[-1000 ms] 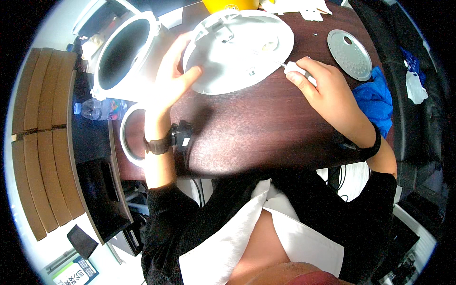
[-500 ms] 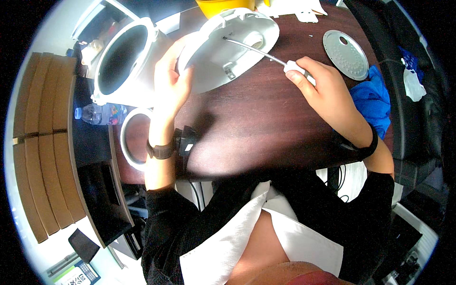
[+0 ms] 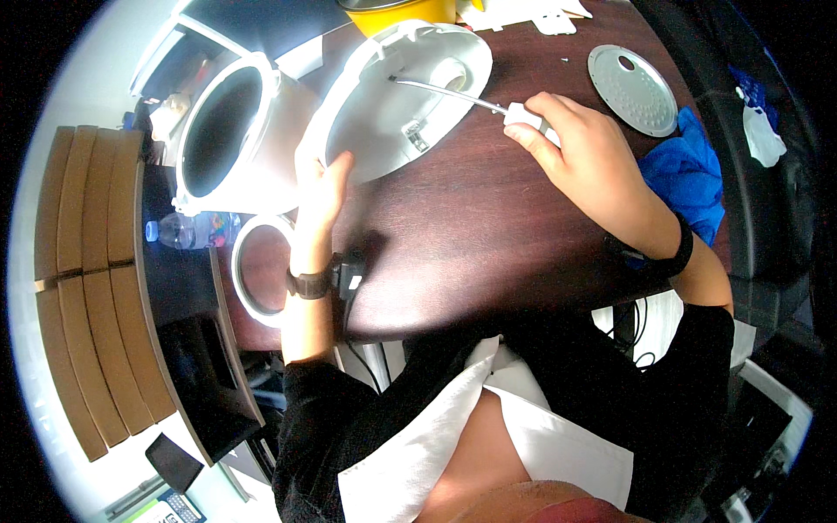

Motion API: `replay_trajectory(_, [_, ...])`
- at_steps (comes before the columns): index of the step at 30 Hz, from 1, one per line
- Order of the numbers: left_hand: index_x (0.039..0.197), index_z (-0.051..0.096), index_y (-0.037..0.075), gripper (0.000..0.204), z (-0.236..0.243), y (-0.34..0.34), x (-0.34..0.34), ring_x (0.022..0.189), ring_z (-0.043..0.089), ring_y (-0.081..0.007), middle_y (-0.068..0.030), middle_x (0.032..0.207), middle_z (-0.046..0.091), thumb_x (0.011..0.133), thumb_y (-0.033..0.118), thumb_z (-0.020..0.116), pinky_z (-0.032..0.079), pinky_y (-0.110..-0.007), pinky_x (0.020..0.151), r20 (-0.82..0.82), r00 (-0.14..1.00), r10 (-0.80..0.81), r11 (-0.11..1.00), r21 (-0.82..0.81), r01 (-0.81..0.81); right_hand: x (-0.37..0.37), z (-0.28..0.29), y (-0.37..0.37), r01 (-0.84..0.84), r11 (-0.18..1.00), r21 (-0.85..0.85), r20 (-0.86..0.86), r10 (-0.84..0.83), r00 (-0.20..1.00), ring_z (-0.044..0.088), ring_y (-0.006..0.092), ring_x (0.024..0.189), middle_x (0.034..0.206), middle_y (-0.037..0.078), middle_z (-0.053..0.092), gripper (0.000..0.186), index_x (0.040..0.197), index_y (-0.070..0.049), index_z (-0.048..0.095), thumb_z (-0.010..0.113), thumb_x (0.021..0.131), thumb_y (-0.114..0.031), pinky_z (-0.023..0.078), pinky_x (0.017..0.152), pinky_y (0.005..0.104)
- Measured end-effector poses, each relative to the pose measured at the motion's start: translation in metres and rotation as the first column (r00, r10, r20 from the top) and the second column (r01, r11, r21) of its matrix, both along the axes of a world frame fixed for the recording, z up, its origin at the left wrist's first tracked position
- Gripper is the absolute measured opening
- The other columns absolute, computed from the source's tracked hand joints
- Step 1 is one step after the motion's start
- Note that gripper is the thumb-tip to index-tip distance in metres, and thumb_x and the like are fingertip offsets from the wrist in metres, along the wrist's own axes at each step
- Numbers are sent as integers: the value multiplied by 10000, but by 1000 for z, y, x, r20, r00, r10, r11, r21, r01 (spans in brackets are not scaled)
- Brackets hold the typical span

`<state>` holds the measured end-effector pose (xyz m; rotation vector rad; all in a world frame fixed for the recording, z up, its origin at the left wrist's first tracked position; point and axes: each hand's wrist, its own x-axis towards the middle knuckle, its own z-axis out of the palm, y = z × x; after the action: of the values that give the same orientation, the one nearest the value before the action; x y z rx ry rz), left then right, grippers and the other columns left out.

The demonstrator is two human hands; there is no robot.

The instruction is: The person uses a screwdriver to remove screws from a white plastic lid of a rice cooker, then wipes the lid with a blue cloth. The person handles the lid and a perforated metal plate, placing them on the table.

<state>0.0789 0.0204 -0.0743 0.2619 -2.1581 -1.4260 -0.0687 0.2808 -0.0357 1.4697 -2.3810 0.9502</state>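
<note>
White round lid [image 3: 397, 100] stands tilted up on its edge at the far side of the dark wooden surface [image 3: 488, 227], its pale inner face turned toward the person, with a small metal clip near its middle. Left hand [image 3: 321, 187] props it from below, fingers spread along the lower rim and the palm pressed against it. Right hand [image 3: 584, 157] is closed around the white handle of a screwdriver [image 3: 471, 98], whose thin metal shaft runs leftward so that its tip meets the upper part of the lid's inner face. Just left of the lid sits a white cooker body [image 3: 231, 131] with a dark open cavity, and nearer the person a white ring [image 3: 248, 270] lies flat by the left wrist. To the right, a round perforated metal disc [image 3: 632, 89] rests on the surface, well apart from the lid, with a blue cloth [image 3: 689, 179] beside the right forearm. A yellow bowl [image 3: 401, 10] shows at the far edge.
</note>
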Motion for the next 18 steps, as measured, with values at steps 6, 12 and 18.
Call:
replay_trajectory(6, [1203, 495, -51, 529, -21, -1, -5, 927, 528, -166, -101, 1032, 568, 676, -22, 464, 420, -278, 830, -70, 993, 97, 995, -25, -99, 4, 7, -4, 20, 994, 104, -55, -14, 998, 606, 340, 662, 787, 156, 598, 275, 932, -6, 562, 631, 862, -263, 468, 560, 384])
replay_trajectory(12, [1066, 536, -62, 399, -23, 3, -10, 762, 495, -128, -62, 877, 557, 680, 14, 470, 405, -241, 686, -138, 981, 135, 988, -61, -145, 6, 8, -8, 27, 991, 130, -66, -18, 998, 616, 319, 651, 777, 152, 602, 271, 925, -5, 566, 625, 867, -263, 474, 546, 373])
replay_trajectory(18, [1000, 554, -68, 354, -22, 4, -14, 712, 486, -129, -61, 826, 545, 665, 18, 481, 402, -248, 641, -158, 973, 168, 984, -28, -175, 4, 10, -8, 46, 994, 95, -150, -32, 988, 618, 344, 600, 717, 151, 611, 335, 784, -26, 549, 588, 870, -347, 505, 523, 423])
